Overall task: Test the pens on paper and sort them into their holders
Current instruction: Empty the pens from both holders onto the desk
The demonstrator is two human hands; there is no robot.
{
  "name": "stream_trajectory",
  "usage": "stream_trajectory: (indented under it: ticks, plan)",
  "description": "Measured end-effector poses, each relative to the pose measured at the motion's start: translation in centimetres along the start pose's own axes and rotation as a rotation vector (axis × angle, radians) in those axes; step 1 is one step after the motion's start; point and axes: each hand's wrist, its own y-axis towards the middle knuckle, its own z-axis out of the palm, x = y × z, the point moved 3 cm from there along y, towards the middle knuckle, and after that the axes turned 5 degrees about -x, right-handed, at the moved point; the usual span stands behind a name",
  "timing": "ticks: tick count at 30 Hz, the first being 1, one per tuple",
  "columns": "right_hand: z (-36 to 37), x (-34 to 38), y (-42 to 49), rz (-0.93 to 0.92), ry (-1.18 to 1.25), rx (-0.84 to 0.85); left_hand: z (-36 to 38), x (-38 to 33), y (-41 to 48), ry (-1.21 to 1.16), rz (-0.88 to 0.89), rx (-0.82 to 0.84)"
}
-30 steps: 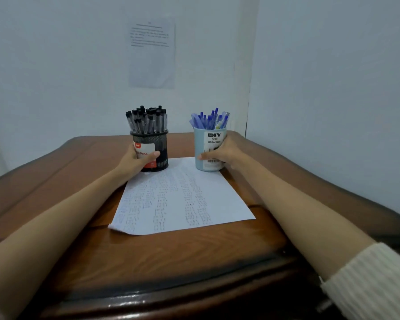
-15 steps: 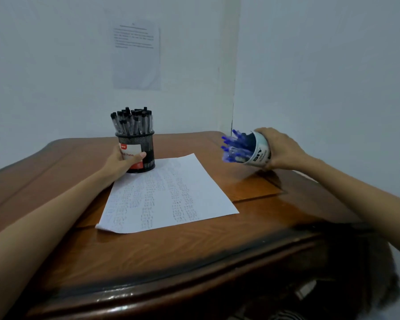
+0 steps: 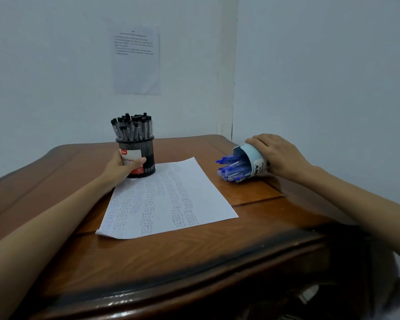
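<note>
One holder upright, one tipped.
Black mesh holder [image 3: 149, 155] centre-left; light-blue holder [image 3: 252, 156] right, blue pens [image 3: 232, 169] poking out; marked paper [image 3: 169, 199] between.

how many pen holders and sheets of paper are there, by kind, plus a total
black mesh holder: 1, upright, left hand grips it
light blue holder: 1, tipped over, right hand grips it
sheet on the table: 1
sheet on the wall: 1
total: 4
</note>
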Motion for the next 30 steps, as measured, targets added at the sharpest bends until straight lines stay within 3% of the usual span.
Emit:
stream_trajectory:
  ticks: [13,18,23,26,30]
  plan:
    - [-0.1,-3.2,-0.8,-0.051,-0.186,-0.038,0.1,-0.5,-0.3,0.008,0.01,-0.012]
    - [-0.7,-4.6,-0.4,-0.093,-0.398,-0.049,0.2,-0.5,-0.4,0.018,0.009,-0.015]
    - [-1.3,-5.9,2.0,0.014,-0.452,-0.081,0.2,-0.7,-0.6,0.018,0.011,-0.028]
    - [-1.5,-4.6,4.2,0.147,-0.296,-0.073,0.2,-0.8,-0.6,0.018,0.014,-0.032]
    - [0.2,-0.9,7.4,0.497,0.261,-0.045,0.2,-0.8,-0.7,0.002,0.009,-0.019]
